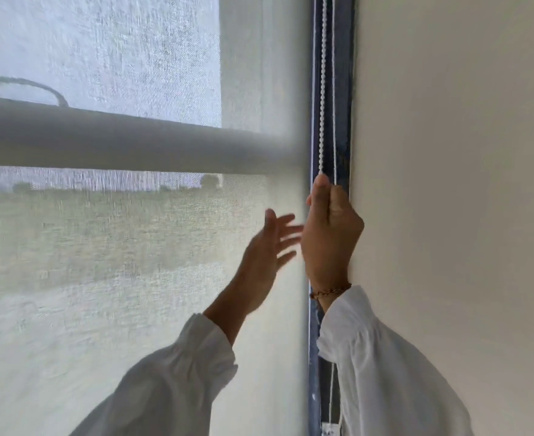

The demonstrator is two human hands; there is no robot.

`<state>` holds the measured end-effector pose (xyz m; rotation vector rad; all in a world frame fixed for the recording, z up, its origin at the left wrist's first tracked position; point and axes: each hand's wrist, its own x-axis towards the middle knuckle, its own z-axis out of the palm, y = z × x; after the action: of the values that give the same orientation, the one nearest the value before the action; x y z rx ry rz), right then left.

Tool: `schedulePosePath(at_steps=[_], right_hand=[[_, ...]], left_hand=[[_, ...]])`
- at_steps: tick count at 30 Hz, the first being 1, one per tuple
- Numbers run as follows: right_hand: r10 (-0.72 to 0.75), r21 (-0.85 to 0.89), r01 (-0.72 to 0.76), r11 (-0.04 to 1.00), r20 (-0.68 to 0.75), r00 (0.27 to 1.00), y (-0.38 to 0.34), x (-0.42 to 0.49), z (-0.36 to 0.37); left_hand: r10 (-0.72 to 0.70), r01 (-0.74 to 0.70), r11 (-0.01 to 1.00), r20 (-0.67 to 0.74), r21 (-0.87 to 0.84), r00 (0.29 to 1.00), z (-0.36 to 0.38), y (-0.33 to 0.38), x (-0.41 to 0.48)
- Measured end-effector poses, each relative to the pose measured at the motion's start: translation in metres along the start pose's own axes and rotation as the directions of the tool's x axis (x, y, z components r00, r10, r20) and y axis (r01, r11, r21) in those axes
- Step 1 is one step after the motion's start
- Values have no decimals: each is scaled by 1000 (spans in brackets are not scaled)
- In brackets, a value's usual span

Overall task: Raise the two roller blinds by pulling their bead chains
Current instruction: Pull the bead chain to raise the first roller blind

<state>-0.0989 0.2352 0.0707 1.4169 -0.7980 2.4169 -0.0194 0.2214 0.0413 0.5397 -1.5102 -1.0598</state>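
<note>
A pale, see-through roller blind [118,278] covers the window and fills the left and middle of the view. Along its right edge a white bead chain [323,89] hangs in the dark blue gap beside the wall, with a second thinner strand [334,89] just right of it. My right hand [331,234] is closed around the chain at mid height, thumb uppermost. My left hand [269,250] is blurred, its fingers spread, just left of the right hand and holding nothing. Both arms wear white sleeves.
A cream wall [448,184] takes up the right side, right against my right hand. Behind the blind a grey horizontal window bar [133,143] and a handle [26,89] show through. The chain continues below my right sleeve [331,394].
</note>
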Motion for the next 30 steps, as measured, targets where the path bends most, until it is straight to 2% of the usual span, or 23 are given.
schedulePosePath(at_steps=[3, 6, 8, 10, 11, 13, 15, 16, 20, 23, 27, 30], right_hand=[[-71, -54, 72, 996, 24, 997, 11, -39, 3], [-92, -121, 102, 987, 85, 992, 32, -76, 2], [-141, -183, 163, 970, 127, 982, 41, -91, 1], [-143, -198, 175, 964, 165, 976, 46, -95, 3], [-102, -164, 134, 977, 190, 976, 48, -93, 6], [102, 1, -105, 994, 239, 966, 45, -84, 10], [324, 138, -373, 918, 284, 903, 47, -68, 12], [366, 153, -419, 895, 285, 886, 48, -57, 11], [404, 326, -503, 801, 326, 855, 41, -9, 12], [379, 437, -530, 727, 389, 840, 28, 18, 17], [391, 394, -574, 718, 454, 801, 10, 50, 31], [466, 352, -584, 731, 366, 805, 4, 59, 47]], left_hand=[[127, -127, 990, -9, -54, 992, -9, 29, 15], [211, -207, 976, 56, -69, 976, -9, 57, 29], [198, -191, 976, 52, -106, 979, -2, 69, 35], [168, -173, 977, -50, -121, 985, 10, 73, 38], [199, -211, 973, -134, -90, 971, 16, 72, 40], [328, -341, 940, -251, -8, 911, 24, 67, 45], [413, -419, 907, -279, 41, 867, 25, 58, 50], [430, -432, 900, -284, 57, 857, 23, 54, 52], [460, -432, 888, -292, 157, 838, 15, 27, 49], [424, -364, 897, -252, 252, 870, 14, -14, 32], [348, -277, 915, -223, 293, 911, 6, -64, 5], [370, -292, 885, -166, 363, 914, 1, -84, -7]])
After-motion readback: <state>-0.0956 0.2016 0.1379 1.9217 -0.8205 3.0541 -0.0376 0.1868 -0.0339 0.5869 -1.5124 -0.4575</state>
